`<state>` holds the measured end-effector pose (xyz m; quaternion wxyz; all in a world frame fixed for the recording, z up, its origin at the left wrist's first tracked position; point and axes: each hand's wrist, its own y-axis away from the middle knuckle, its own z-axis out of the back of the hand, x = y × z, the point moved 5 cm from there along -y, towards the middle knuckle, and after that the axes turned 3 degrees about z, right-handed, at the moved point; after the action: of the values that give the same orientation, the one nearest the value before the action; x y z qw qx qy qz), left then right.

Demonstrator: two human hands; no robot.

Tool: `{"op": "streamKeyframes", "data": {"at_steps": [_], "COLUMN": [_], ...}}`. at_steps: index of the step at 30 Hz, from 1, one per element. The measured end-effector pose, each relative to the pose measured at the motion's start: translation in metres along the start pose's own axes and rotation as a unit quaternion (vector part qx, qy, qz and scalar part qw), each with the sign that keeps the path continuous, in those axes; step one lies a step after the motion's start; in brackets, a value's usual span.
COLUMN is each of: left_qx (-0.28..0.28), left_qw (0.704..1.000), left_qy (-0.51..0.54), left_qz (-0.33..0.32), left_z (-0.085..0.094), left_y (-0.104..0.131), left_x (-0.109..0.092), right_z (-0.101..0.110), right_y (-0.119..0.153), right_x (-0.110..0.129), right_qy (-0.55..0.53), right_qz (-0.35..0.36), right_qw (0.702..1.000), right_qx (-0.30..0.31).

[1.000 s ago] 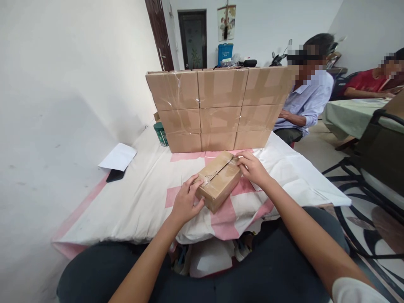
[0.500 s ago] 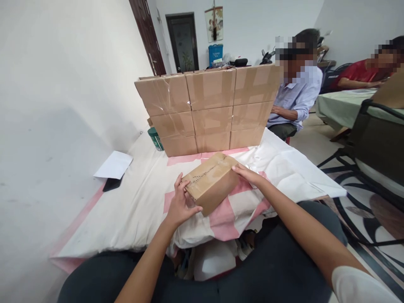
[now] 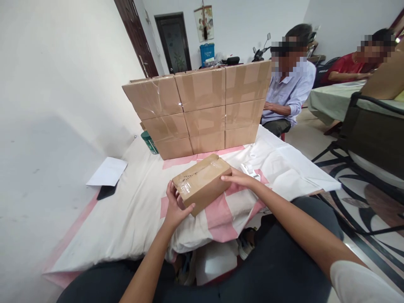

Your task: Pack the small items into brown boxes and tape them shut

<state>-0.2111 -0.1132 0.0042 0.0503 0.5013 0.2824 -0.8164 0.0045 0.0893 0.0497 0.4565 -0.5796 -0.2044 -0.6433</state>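
Note:
A brown cardboard box [image 3: 205,185] with clear tape along its top sits at an angle near the front of the cloth-covered table. Around its left end is my left hand [image 3: 177,206], thumb on the front side and fingers at the far edge. My right hand [image 3: 236,177] grips the right end, its thumb on the front face and the fingers partly hidden behind the box. Just beyond my right hand lies a white tape dispenser [image 3: 250,171].
Stacked cardboard boxes [image 3: 205,109] form a wall across the table's back. A green canister [image 3: 149,142] stands at their left. White paper [image 3: 107,171] covers part of a dark flat object [image 3: 106,192]. One person [image 3: 292,84] sits behind the boxes; another [image 3: 344,69] is farther right.
The box has turned slightly and rests lower, with both hands still on it. More of the tape dispenser shows beside my right hand. The whole view has shifted a little.

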Motion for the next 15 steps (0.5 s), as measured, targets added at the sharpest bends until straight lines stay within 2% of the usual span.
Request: {"op": "streamKeyframes", "data": {"at_steps": [7, 11, 15], "left_qx": [-0.015, -0.034, -0.007], "left_qw": [0.999, 0.998, 0.997], "left_qy": [0.029, 0.051, 0.067], "left_qz": [0.027, 0.015, 0.029], "left_z": [0.004, 0.001, 0.002], "left_y": [0.001, 0.002, 0.000], "left_x": [0.002, 0.006, 0.010], "right_z": [0.000, 0.006, 0.006], "right_y": [0.005, 0.012, 0.014], "right_x": [-0.026, -0.048, -0.059], "right_qy": [0.027, 0.041, 0.086], "right_qz": [-0.022, -0.082, -0.158], "right_qw": [0.999, 0.995, 0.983], "right_qx": [-0.014, -0.049, -0.045]}}
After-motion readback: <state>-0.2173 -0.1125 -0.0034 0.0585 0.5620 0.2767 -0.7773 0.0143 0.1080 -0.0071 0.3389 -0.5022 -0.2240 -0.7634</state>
